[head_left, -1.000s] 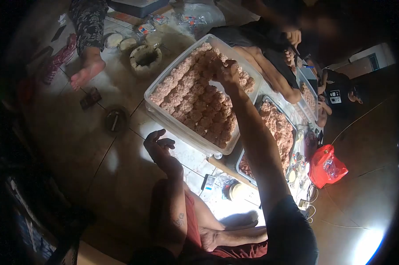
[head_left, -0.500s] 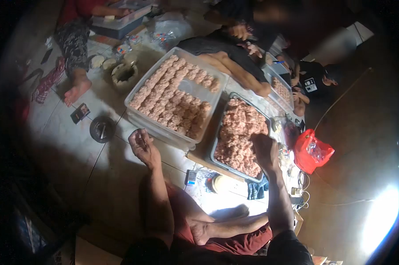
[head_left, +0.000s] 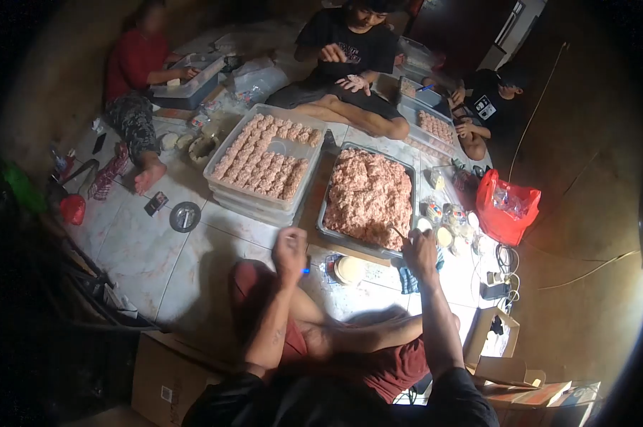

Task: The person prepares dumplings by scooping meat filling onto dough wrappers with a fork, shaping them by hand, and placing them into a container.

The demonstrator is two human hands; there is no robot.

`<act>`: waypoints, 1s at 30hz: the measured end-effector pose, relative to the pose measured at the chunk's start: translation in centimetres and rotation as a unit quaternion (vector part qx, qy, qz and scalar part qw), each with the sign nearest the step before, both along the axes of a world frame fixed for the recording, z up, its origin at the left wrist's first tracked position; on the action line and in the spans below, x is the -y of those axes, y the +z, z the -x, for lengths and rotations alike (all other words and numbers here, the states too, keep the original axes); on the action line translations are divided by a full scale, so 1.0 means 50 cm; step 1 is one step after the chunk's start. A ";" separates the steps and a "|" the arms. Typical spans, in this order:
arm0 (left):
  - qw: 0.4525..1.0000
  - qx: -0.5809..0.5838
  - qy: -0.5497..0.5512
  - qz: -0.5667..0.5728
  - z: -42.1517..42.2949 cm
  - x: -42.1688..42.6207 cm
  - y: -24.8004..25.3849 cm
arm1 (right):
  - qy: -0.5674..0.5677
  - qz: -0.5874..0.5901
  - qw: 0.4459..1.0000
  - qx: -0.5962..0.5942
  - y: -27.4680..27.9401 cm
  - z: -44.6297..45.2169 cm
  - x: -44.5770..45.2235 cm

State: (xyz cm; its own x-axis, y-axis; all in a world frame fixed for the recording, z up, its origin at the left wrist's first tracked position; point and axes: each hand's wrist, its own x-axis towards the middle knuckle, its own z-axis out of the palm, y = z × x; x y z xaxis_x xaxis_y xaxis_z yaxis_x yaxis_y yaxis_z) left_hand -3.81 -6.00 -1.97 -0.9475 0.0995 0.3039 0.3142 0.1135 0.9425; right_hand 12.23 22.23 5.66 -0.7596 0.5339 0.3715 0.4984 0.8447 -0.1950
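My right hand (head_left: 422,257) is closed around a thin-handled utensil (head_left: 398,233), perhaps a spoon, whose end meets the minced meat at the tub's near right corner. The pinkish minced meat (head_left: 367,192) fills a grey tub (head_left: 324,226). In front of the stacked clear plastic boxes, my left hand (head_left: 290,250) is raised with curled fingers; whether anything is inside them is hidden. Rows of meatballs (head_left: 254,160) fill much of the top clear box (head_left: 216,181), leaving a gap near its middle right.
Beside my knees stands a round cream-coloured container (head_left: 349,270). A red plastic bag (head_left: 506,210), jars (head_left: 446,235) and cables (head_left: 505,267) lie to the right. Several people sit across the floor, one (head_left: 350,57) facing me. An ashtray (head_left: 185,216) lies left.
The view has tilted up, showing more of the people opposite. My left hand has moved closer to the tub and curled further. My right hand has drawn back from over the meat to its near right corner.
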 end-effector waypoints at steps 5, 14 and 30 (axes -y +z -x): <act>0.879 -0.301 -0.275 0.248 -0.133 -0.112 -0.100 | 0.060 0.081 0.994 0.047 -0.064 0.086 -0.034; 0.857 -0.278 -0.332 0.279 -0.133 -0.146 -0.172 | 0.072 0.017 0.992 0.098 0.137 0.013 -0.056; 0.945 -0.085 -0.302 0.098 -0.119 -0.137 -0.156 | 0.139 -0.232 0.954 0.128 0.036 0.126 -0.099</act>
State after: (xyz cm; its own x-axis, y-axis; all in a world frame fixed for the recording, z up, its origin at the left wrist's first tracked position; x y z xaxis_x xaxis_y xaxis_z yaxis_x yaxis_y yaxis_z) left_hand 2.14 0.82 -9.78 -0.6398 0.6760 0.3656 0.5220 0.0331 0.8523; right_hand 5.93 27.18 7.48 -0.9453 0.1218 0.3025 0.2240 0.9166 0.3312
